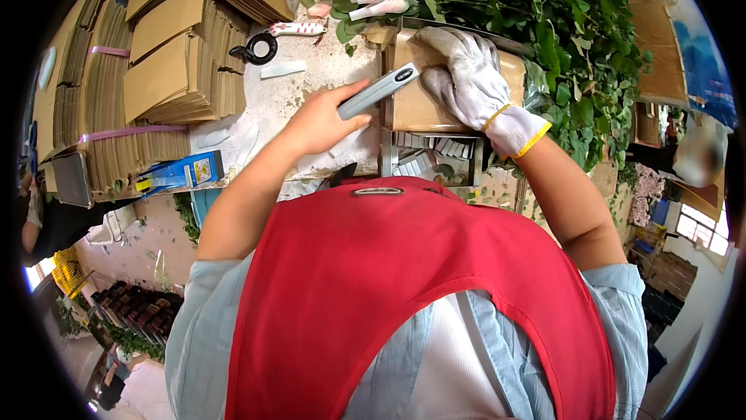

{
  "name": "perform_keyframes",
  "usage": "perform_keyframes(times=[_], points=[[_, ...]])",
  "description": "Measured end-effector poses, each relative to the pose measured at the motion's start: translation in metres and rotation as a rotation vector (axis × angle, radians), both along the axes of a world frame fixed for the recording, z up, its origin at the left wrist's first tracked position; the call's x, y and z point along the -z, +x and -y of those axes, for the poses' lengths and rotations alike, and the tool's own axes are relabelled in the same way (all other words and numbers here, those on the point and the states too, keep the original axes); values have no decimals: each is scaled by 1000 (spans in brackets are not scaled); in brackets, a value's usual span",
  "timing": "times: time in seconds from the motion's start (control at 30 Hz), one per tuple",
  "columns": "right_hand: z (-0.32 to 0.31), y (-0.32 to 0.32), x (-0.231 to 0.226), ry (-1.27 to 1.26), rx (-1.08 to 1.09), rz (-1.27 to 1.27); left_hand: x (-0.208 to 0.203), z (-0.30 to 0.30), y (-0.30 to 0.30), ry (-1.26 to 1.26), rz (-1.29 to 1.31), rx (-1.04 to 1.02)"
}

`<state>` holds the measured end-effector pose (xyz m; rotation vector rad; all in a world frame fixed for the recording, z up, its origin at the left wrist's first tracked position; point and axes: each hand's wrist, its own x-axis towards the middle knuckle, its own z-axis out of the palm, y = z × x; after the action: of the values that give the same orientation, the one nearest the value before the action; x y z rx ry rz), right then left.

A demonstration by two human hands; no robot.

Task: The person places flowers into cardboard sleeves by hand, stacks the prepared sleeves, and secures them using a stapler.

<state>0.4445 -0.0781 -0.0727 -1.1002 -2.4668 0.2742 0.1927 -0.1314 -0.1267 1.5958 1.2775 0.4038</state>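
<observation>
My left hand (pixel 325 119), bare, is closed around a grey stapler (pixel 377 91). The stapler points up to the right, its front end over the left edge of a brown cardboard sheet (pixel 416 105). The sheet lies in a shallow frame with a dark metal strip along its far side. On the sheet rests my right hand (pixel 470 78) in a white glove with a yellow cuff edge, its fingers stretched out and the thumb apart. The glove hides part of the cardboard. Below the sheet, a compartment (pixel 435 157) holds several small pale strips.
Stacks of folded cardboard (pixel 167 70) stand at the left, some tied with pink straps. A black tape ring (pixel 262 48), a patterned-handled cutter (pixel 297 28) and a blue box (pixel 183 174) lie nearby. Leafy stems (pixel 559 55) with netted flower heads (pixel 381 5) fill the far right.
</observation>
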Motion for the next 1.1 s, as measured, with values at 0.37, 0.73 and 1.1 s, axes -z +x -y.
perform_keyframes(times=[0.37, 0.73, 1.1], points=[[-9, 11, 16, 157, -27, 201, 31, 66, -34, 127, -93, -103], [-10, 3, 12, 114, -100, 143, 59, 84, 3, 620, -218, -109], [-8, 2, 9, 53, -81, 82, 38, 37, -23, 892, -568, 119]])
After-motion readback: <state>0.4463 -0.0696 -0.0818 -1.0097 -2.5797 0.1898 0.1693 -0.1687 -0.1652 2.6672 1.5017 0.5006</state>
